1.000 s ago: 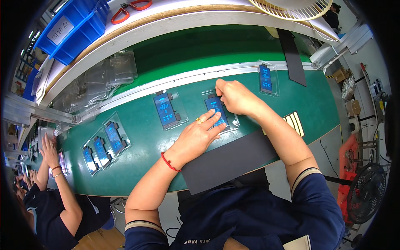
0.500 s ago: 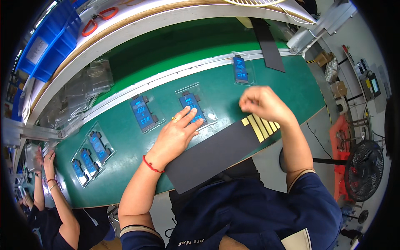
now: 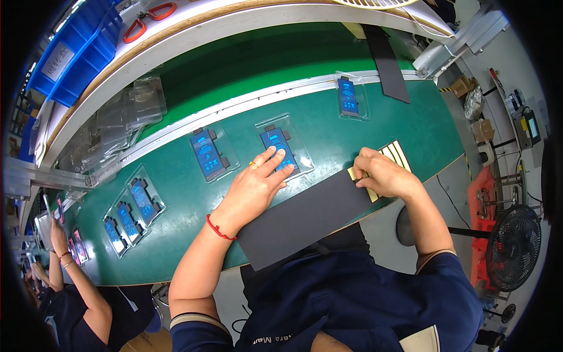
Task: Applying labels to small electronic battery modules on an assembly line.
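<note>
My left hand (image 3: 252,190) lies with fingers outstretched over the lower part of a flat black-and-blue battery (image 3: 274,137), which sits in a clear plastic tray (image 3: 302,154). On the bench's near edge is a long black sheet (image 3: 305,216), slanting up to the right beneath my left wrist. Yellow strips (image 3: 395,154) line its right end. There my right hand (image 3: 382,175) is closed in a pinch at the end of a yellow strip (image 3: 352,173); the fingers partly hide it.
More batteries in clear trays lie on the green bench (image 3: 246,132): one battery (image 3: 206,154) left, another (image 3: 347,97) far right, and a tray of three (image 3: 123,217). Empty clear trays (image 3: 126,114), a blue bin (image 3: 73,56) and red-handled scissors (image 3: 146,22) stand back left. A co-worker's arm (image 3: 82,287) is at left.
My right hand has come down onto the strips at the sheet's right end and pinches there. My left hand stays on the battery. The whole view has shifted slightly.
</note>
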Tool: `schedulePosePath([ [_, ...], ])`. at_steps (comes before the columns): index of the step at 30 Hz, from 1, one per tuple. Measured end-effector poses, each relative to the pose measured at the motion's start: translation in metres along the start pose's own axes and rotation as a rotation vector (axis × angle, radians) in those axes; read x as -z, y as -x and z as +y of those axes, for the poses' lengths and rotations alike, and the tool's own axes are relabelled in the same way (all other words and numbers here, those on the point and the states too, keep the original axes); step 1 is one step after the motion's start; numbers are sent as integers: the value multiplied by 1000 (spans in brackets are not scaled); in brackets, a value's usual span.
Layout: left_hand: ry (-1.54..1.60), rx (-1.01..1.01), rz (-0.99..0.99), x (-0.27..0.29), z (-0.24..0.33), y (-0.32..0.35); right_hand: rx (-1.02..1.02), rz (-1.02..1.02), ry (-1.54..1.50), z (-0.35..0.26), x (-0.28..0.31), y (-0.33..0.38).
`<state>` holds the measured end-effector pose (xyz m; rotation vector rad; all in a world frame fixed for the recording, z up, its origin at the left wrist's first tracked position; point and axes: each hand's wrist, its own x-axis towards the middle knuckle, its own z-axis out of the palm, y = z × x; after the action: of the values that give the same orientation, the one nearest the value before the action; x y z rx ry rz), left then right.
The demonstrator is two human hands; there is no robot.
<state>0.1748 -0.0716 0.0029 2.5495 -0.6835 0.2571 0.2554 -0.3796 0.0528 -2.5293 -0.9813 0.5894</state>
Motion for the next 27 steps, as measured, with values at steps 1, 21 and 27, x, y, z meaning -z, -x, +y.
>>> schedulePosePath([
  [1, 6, 5, -6, 0, 0, 0, 2, -1, 2, 2, 3, 0],
  [21, 12, 7, 11, -2, -2, 2, 192, 67, -245, -50, -21, -107],
  [27, 16, 6, 3, 0, 0, -2, 216, 211, -44, -58, -32, -99],
])
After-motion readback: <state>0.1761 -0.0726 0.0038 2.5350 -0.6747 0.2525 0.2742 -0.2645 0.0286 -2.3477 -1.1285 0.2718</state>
